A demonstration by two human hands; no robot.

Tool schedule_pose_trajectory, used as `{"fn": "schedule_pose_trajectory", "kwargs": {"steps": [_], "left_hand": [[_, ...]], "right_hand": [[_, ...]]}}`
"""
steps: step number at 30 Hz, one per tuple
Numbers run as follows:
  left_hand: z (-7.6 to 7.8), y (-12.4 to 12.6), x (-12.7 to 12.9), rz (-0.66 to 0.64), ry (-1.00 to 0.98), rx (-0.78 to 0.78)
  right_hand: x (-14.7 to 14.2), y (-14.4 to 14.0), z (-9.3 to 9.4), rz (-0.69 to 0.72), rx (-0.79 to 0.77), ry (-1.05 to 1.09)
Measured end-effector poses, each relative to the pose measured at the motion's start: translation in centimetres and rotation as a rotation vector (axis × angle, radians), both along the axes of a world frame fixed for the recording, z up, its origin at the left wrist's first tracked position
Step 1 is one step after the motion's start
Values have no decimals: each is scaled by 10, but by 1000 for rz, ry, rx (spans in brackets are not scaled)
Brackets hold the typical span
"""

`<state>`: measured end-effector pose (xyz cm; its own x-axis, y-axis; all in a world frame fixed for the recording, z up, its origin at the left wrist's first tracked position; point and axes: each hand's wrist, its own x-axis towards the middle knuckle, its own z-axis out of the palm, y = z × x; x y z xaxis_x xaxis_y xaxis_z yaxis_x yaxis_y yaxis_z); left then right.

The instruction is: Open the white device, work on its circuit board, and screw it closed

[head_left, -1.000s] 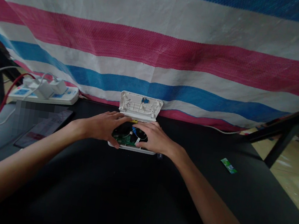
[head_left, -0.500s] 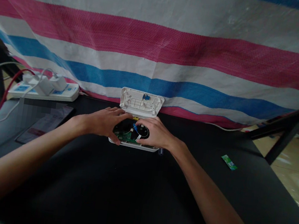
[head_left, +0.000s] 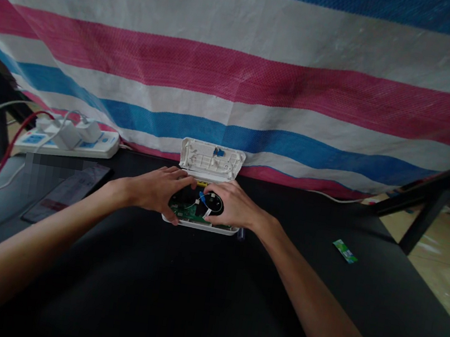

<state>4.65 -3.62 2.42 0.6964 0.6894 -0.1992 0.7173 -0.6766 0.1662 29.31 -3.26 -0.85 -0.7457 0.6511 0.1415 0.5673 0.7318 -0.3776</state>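
An opened white router lies on the black table, its lid standing up behind it. Inside are a green circuit board, black round parts and a blue connector on a thin white cable. A yellow strip shows at the back edge. My left hand grips the router's left end, thumb at the front edge and fingers toward the back. Around the right end curls my right hand, its thumb and fingers bent over the inside. Both palms hide the router's ends.
At the left stands a white power strip with plugs, a red cable and white cables. A phone lies before it. A small green packet is on the right. Striped sheeting hangs behind the table.
The camera has tilted up slightly, so everything sits lower in the picture. My hands stay around the router with only slight finger shifts, and more of the yellow strip shows.
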Motion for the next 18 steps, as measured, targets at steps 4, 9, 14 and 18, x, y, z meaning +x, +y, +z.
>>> {"fn": "schedule_pose_trajectory", "kwargs": {"steps": [4, 9, 14, 18], "left_hand": [[-4, 1, -2, 10, -4, 18], [-8, 3, -4, 28, -6, 4], [-9, 4, -3, 25, -3, -2], [-8, 3, -3, 29, 3, -7]], "right_hand": [[0, -1, 5, -17, -43, -16], [2, -3, 12, 15, -116, -50], [3, -3, 11, -5, -153, -71], [2, -2, 11, -7, -153, -70]]}}
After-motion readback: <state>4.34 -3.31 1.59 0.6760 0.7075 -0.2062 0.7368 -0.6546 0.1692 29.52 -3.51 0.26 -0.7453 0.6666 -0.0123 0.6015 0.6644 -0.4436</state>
